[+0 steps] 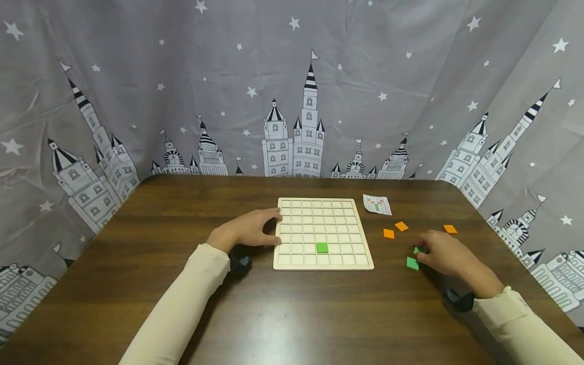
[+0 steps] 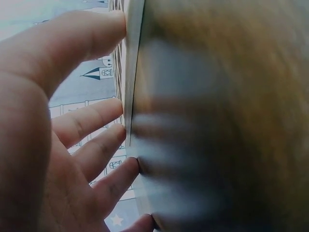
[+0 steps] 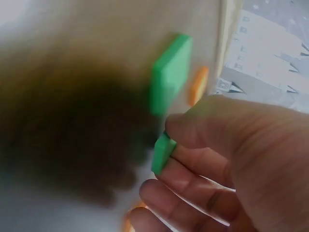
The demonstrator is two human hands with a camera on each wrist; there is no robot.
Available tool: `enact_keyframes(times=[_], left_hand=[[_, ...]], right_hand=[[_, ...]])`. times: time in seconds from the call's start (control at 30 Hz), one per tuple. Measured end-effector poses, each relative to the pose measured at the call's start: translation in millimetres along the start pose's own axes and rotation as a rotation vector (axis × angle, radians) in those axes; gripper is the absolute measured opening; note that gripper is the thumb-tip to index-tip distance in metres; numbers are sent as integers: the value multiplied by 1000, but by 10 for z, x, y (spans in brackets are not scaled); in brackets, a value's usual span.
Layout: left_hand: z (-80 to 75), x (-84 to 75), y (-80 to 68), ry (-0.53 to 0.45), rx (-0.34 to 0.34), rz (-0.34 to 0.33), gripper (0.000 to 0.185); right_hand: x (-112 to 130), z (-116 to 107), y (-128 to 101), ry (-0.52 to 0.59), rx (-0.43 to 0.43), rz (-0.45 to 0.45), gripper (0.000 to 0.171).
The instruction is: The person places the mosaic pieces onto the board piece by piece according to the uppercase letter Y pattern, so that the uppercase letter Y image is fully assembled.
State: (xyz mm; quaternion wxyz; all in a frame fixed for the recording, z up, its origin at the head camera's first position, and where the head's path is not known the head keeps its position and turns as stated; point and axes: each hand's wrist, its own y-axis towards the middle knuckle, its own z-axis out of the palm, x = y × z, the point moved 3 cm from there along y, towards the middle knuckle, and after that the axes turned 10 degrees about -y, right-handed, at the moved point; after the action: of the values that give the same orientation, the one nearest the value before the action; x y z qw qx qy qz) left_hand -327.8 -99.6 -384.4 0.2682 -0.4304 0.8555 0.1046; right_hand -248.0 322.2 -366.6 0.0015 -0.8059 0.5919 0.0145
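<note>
A wooden grid board (image 1: 323, 233) lies flat near the middle of a dark table (image 1: 137, 274). One green tile (image 1: 322, 247) sits in a cell of the board's second row from the near edge, about mid-width.

The left hand (image 1: 248, 230) rests at 9 o'clock of the board, palm down, its fingers (image 2: 96, 116) straight and slightly spread, their tips touching the board's left edge. The left wrist view shows the same: several fingertips lined up against the pale edge, nothing held.

The right hand (image 1: 444, 252) is on the table at 3 o'clock of the board, well apart from it. Its fingers (image 3: 193, 159) are curled, pinching a green tile (image 3: 162, 152) between thumb and fingertips; in the head view only a sliver of this tile (image 1: 416, 250) shows at the hand's left side. A second loose green tile (image 1: 412, 263) lies flat on the table just beside the hand, at its 8 o'clock; in the right wrist view it (image 3: 170, 72) appears just beyond the pinched one.

Three orange tiles lie on the table between 10 and 12 o'clock of the right hand: one (image 1: 389, 233) nearest the board, one (image 1: 401, 226) just beside it, and one (image 1: 449, 229) farther right. A small pattern card (image 1: 377, 204) lies flat at 1 o'clock of the board, near its far right corner.

Both forearms wear cream sleeves (image 1: 182, 304). A grey curtain (image 1: 292, 86) printed with towers and stars hangs behind and around the table.
</note>
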Motion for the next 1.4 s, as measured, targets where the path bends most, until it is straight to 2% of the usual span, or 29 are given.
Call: enact_keyframes(times=[0.17,0.27,0.37,0.5,0.63,0.87,1.0,1.1,1.4], left_hand=[[-10,5,7,2,8,7,65],[-5,17,13,-3,6,-7,65],[11,23,18,0,7,-10,65],[38,23,15,0,15,-8,65],[55,28,8,-5,11,-14,65],[35,43,3,-2,2,-12,64],[19,40,-1,4,0,-18,64],[12,28,-4,7,-3,-9,64],[17,-9,-22,9,-4,-9,63]], right_hand=[[206,-79,231,10,-44,-5,19],[497,-137,470,34,-92,-60,21],[841,-156,690,42,-111,-155,20],[1279,-110,911,34,-81,-269,17],[1554,-30,1032,32,-38,-310,8],[1693,-42,1069,28,-22,-361,4],[1700,-73,1053,52,0,-383,13],[1693,-73,1045,64,8,-372,20],[1671,-45,1039,97,-4,-342,22]])
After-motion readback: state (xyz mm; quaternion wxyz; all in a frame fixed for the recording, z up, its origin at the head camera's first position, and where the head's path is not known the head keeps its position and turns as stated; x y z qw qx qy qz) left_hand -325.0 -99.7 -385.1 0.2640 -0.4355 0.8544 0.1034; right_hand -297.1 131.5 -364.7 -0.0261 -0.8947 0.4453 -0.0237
